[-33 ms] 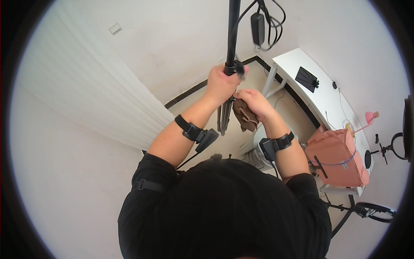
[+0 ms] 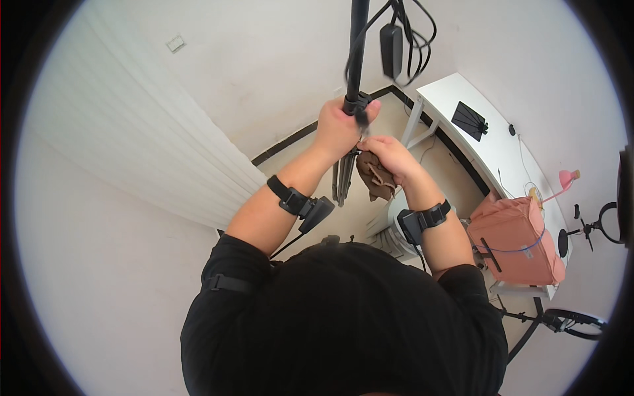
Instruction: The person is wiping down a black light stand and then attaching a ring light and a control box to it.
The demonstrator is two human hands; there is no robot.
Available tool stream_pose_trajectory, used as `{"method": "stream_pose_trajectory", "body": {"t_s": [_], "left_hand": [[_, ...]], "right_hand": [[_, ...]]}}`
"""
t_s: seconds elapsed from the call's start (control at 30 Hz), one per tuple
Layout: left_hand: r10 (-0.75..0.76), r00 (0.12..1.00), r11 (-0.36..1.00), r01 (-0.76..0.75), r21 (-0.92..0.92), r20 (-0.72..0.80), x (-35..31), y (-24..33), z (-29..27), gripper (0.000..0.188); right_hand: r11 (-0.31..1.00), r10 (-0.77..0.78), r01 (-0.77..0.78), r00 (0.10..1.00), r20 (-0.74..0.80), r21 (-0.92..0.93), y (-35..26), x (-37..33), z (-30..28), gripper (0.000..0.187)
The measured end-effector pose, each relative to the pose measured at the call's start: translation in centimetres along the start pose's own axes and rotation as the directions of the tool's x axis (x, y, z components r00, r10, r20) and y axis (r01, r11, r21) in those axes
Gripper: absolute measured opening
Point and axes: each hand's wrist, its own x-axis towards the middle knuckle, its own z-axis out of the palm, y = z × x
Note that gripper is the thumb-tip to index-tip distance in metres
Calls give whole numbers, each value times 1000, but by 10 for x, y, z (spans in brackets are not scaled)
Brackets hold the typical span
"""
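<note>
A black tripod stand rises from the middle of the view past the top edge. My left hand is closed around it just under its collar, where a blurred knob sticks out. Below the hand hang the stand's thin legs, close together. My right hand is closed on a crumpled brown cloth, its fingertips by the stand just below my left hand. A black power adapter dangles on looped cables right of the pole.
A white desk on the right holds a black folded plate-like stand and a pink lamp. Nearer are a pink-covered chair and a ring light. A white round container stands below my right forearm; a white curtain hangs left.
The power adapter has swung slightly left and down with its cables. The knob at the collar has shifted downward. Both hands stay nearly in place.
</note>
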Motion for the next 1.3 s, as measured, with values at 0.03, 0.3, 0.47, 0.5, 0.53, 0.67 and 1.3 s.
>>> {"method": "stream_pose_trajectory", "body": {"t_s": [0.03,0.3,0.47,0.5,0.53,0.67,1.3], "left_hand": [[-2,1000,1000,2,9,25,1,-2,-1,32],[-17,999,1000,18,21,-32,2,3,-6,40],[-14,999,1000,14,-6,32,1,11,-7,38],[-18,999,999,19,-25,33,-1,13,-6,38],[-22,999,999,24,-45,34,-2,14,-6,37],[-32,999,995,36,-93,44,-4,17,-6,36],[152,986,984,-158,-84,-72,19,43,-5,35]], "right_hand": [[988,72,-81,995,76,130,-2,1,-3,22],[900,-377,373,926,30,-223,-7,-25,7,21],[584,-633,609,756,168,-537,-1,-12,-2,15],[478,-705,668,679,205,-570,0,-8,0,13],[479,-706,668,679,203,-569,1,-7,2,13],[981,-151,148,988,-13,-128,-1,-8,12,18],[600,-564,326,820,-98,-730,68,22,43,34]]}}
